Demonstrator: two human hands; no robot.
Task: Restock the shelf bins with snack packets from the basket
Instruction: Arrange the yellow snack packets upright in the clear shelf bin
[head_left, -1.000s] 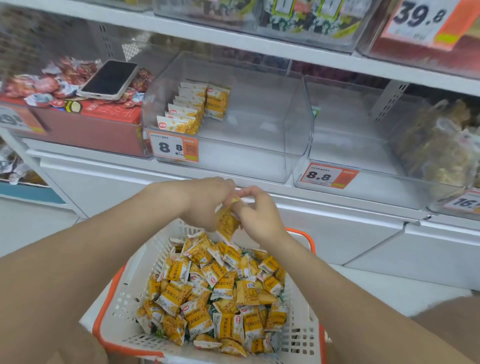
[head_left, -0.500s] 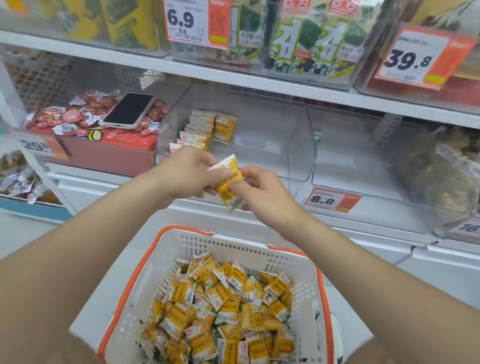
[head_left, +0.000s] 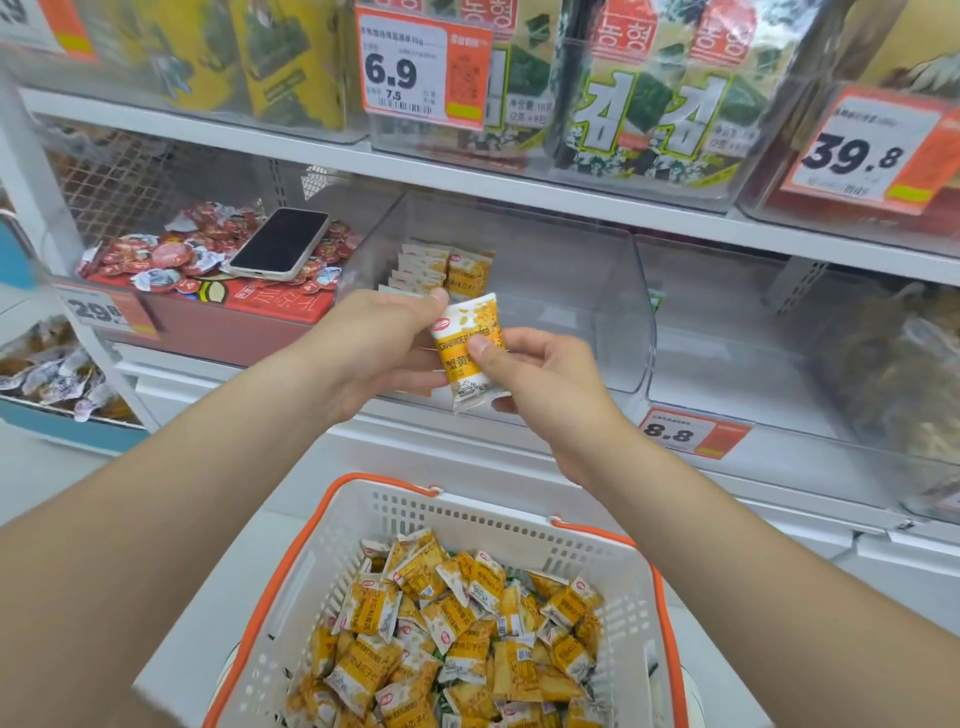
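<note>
Before shelf bin (head_left: 571, 312); packet (head_left: 467, 318) between fingertips (head_left: 482, 359)

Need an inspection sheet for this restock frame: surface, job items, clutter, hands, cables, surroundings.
Surface: white shelf carrying clear bins; the middle bin has a short row of packets at its back left.
Job's things: one yellow packet held upright in front of the middle bin; basket below it holds a heap of packets of the same kind.
Clutter: phone lying on red sweets in the box to the left.
Grippers: left hand and right hand both pinch the packet with their fingers.
Cables: nothing seen.
Surroundings: seaweed packs on the shelf above; price tag reading 8.8 further right.
</note>
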